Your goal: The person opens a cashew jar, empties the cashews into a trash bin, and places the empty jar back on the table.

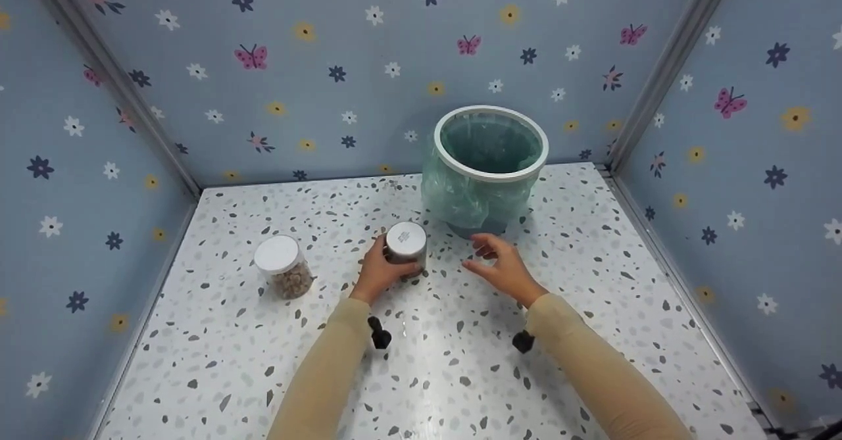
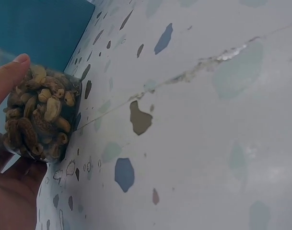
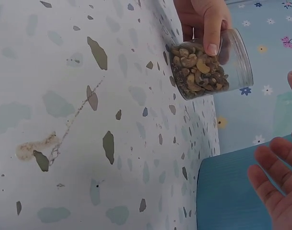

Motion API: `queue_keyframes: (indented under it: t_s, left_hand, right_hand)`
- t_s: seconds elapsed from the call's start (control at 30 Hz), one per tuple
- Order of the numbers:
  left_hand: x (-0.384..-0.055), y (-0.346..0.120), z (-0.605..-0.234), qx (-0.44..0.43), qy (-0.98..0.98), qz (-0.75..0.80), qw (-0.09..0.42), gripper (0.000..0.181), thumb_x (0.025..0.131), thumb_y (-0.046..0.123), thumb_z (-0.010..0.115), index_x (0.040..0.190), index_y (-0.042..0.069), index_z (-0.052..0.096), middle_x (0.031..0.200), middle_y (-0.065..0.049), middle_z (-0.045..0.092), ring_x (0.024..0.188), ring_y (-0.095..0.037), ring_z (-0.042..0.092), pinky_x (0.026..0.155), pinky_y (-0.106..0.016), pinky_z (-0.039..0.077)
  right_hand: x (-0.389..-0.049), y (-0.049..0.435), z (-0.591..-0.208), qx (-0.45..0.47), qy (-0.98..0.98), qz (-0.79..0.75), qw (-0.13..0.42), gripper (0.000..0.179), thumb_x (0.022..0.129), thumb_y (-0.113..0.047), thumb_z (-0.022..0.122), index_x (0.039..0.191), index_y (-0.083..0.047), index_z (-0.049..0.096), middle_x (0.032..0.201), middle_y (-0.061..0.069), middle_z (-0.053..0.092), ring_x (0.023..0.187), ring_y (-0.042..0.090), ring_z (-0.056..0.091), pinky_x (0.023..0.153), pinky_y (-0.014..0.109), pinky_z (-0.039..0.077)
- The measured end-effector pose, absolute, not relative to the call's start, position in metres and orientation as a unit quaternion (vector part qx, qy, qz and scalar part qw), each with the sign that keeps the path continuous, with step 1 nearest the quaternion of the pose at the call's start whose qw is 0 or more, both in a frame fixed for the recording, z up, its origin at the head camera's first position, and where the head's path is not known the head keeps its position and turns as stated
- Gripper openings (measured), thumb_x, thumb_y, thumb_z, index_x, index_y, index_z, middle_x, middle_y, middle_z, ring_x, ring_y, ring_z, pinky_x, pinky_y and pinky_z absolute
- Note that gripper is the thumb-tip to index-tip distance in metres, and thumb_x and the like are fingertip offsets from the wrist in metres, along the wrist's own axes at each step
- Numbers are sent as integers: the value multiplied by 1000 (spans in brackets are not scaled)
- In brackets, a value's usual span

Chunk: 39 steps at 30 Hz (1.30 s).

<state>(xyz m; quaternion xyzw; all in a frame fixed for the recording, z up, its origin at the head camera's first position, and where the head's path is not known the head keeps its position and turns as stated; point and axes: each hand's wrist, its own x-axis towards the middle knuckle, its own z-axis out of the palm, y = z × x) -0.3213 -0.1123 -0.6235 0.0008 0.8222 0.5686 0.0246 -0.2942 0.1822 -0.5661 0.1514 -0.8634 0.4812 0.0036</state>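
My left hand (image 1: 380, 272) grips a clear jar (image 1: 416, 262) with a white lid (image 1: 406, 237), which stands on the speckled table. Nuts fill the lower part of this jar (image 3: 201, 72) in the right wrist view, with the left thumb lying against its side. From the left wrist, the nuts (image 2: 40, 112) show close up between thumb and fingers. To the right of the jar, my right hand (image 1: 505, 269) hangs apart from it with loosely bent fingers and holds nothing, just in front of the bin's base.
A second white-lidded jar (image 1: 286, 272) with brown contents stands to the left. Behind the right hand is a bin (image 1: 490, 177) with a white rim and a green liner bag. Flowered panels (image 1: 368, 45) enclose the table at the back and both sides.
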Motion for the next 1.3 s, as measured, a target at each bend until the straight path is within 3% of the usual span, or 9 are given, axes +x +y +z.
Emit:
queue_keyframes:
  t_s: [0.23,0.47,0.7,0.93,1.3]
  left_hand:
    - [-317,-114,-624,12,822,569,18,104,78,27,100,163,9,44,161,-14,55,152,-33,51,129,-51,38]
    - [-312,-115,-620,18,822,568,27,107,75,31,102,163,11,45,163,-11,54,154,-31,49,131,-52,35]
    - [-308,-119,-615,40,816,576,26,102,76,31,102,161,12,48,160,-10,57,151,-31,52,129,-53,38]
    - [-303,-121,-610,49,820,570,23,101,77,35,102,161,14,50,158,-8,59,146,-32,55,125,-55,43]
    - [-294,-116,-595,72,830,553,25,99,78,34,101,161,16,51,152,-8,60,136,-31,58,117,-55,48]
  right_hand:
    - [-296,179,-565,172,-862,476,25,53,96,-20,86,141,-3,66,129,16,71,117,41,70,106,56,57]
    - [-296,176,-560,173,-863,474,13,55,97,-23,85,144,-3,64,134,18,70,122,44,68,109,61,55]
    - [-296,172,-552,177,-868,464,14,56,96,-25,86,144,-6,65,135,14,71,121,34,70,110,52,57]
    - [-297,167,-549,195,-866,460,21,58,95,-23,87,145,-3,65,135,18,70,123,44,68,109,55,57]
    - [-298,161,-544,229,-866,443,25,61,94,-24,88,146,-2,64,134,18,71,113,40,69,100,54,60]
